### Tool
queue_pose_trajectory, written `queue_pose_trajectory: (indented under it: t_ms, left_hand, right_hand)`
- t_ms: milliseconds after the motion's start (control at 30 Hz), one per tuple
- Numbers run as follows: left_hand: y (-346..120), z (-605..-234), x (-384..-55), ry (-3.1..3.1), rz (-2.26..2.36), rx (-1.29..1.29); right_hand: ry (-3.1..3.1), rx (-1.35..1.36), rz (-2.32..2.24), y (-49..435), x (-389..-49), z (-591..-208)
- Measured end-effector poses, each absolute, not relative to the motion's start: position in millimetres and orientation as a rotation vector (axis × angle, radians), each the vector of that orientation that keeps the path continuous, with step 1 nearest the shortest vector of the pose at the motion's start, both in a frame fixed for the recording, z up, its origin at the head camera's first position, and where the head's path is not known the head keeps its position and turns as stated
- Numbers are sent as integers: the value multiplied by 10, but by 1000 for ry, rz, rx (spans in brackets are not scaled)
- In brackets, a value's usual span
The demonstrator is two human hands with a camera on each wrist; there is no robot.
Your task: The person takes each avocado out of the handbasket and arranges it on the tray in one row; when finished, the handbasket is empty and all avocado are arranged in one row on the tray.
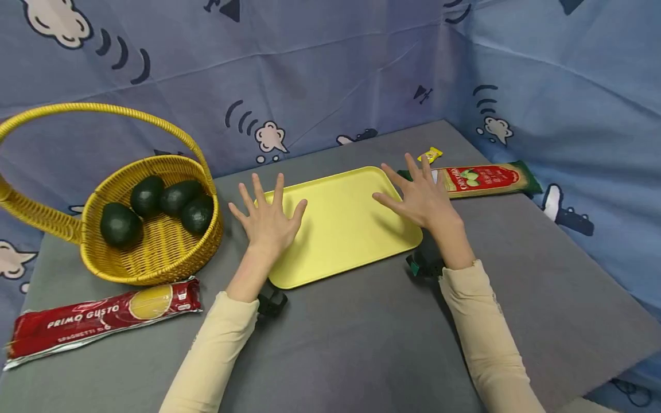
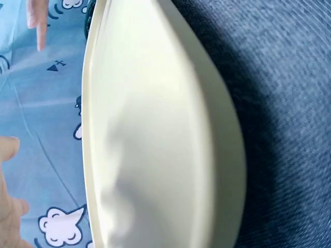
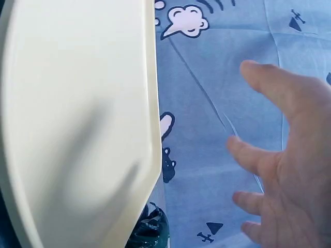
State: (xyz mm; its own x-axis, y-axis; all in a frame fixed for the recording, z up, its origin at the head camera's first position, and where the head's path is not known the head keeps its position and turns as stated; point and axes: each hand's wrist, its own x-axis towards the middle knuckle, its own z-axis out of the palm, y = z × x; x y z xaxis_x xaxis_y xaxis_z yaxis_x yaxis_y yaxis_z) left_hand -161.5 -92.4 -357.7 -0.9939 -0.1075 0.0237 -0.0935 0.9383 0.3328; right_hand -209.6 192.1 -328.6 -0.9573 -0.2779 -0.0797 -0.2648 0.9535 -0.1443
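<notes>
Yellow tray [image 1: 341, 223] sits flat on a grey tabletop [image 1: 351, 338], both hands up over it. Left hand [image 1: 269, 223] is above the tray's left end, right hand [image 1: 423, 201] above its right edge; fingers spread wide on both, holding nothing. Wrist views show their shadows on the tray, no contact.

Labels, for anyone squinting: left of the tray, on the near side, the red pack [image 1: 105, 321] reads "PRIMO GUSTO" and "SPAGHETTI" with a 6. Right of the tray, partly behind the right hand, a red-and-green pack [image 1: 485, 179] has script starting with "Oli"; can't make out the rest for sure. Small yellow wrapper [image 1: 431, 155] lies past the tray's far right corner, print too tiny.

Left of the tray is a yellow wicker basket [image 1: 160, 241] with four avocados [image 1: 121, 225] inside. Tabletop's back edge runs just behind the tray, against blue printed cloth [image 1: 320, 74]. Most elbow room is on the tray's near side and near right.
</notes>
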Motion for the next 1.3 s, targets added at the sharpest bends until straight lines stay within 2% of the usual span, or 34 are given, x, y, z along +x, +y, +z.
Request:
queue_pose_trajectory:
  t_ms: [400, 600, 867, 1300]
  left_hand:
    - [-931, -3572, -1568, -3072, -567, 92]
    - [-947, -3534, -1503, -3077, -663, 19]
    - [-1027, -3447, -1340, -3087, -826, -88]
    - [-1404, -3228, -993, -2904, -973, -210]
  right_hand:
    - [2578, -667, -628, 2213, -2078, -3192]
    - [2415, -733, -678, 2414, -2116, -3277]
    - [2310, -744, -699, 2535, -2173, -3387]
    - [2264, -685, -688, 2465, -2190, -3389]
